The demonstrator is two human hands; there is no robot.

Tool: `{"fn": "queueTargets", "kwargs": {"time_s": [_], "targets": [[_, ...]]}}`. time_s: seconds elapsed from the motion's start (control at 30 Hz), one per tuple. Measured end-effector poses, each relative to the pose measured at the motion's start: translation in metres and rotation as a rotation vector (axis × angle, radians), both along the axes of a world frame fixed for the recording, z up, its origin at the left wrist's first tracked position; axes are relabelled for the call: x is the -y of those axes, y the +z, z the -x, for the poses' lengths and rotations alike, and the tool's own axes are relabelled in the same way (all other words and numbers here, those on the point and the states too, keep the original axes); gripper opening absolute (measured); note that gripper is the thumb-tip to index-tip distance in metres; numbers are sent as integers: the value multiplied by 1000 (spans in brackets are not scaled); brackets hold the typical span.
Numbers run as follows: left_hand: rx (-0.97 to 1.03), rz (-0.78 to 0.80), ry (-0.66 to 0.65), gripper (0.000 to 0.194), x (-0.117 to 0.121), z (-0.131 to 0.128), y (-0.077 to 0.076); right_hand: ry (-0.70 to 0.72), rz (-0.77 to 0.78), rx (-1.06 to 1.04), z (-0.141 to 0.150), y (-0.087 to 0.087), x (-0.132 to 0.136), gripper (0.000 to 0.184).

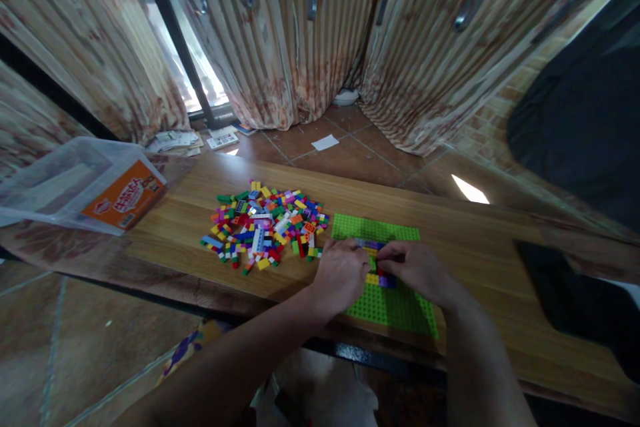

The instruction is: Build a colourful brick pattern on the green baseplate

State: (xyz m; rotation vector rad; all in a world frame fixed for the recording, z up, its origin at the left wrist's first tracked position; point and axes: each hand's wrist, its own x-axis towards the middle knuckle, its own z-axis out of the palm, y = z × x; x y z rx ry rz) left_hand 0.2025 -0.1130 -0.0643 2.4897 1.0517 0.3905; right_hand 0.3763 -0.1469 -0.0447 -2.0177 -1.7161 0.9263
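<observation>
A green studded baseplate (pixel 395 317) lies on the wooden table, and a small build of yellow, purple and blue building bricks (pixel 373 278) sits on it. My left hand (pixel 343 277) is over the build's left side, its fingers bent and pressed against the bricks. From the right, my right hand (pixel 417 270) reaches in with thumb and fingers pinched together at a red brick (pixel 382 271) on the build's right edge. The fingers partly hide the build, and what lies under the left hand cannot be seen.
Left of the baseplate spreads a pile of loose, many-coloured bricks (pixel 270 223). A clear plastic box (pixel 65 193) with an orange label stands at the table's left end. On the right lies a dark flat object (pixel 555 287). Curtains (pixel 300 47) hang beyond the table (pixel 475 247).
</observation>
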Motion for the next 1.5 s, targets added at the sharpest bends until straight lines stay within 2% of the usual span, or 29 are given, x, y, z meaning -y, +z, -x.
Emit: {"fn": "queueTargets", "kwargs": {"time_s": [0.13,0.23,0.47,0.9,1.13,1.37,1.5], "targets": [[17,17,49,11,0,0,1,10,-1,9,-2,0,0,16],[40,18,67,18,0,0,2,12,-15,-2,-3,-1,-1,18],[60,49,-17,19,-1,1,2,7,-58,8,-4,-1,-1,21],[89,40,-46,13,-3,-1,-1,7,-93,-15,-6,-3,-3,22],[64,4,-48,14,-1,0,0,-57,-23,-45,-5,-7,-3,14],[77,-26,-52,15,0,0,-2,-127,-37,-12,-1,-6,-5,11],[48,-44,-79,22,0,-2,-3,-149,-33,-16,0,-6,-4,11]]}}
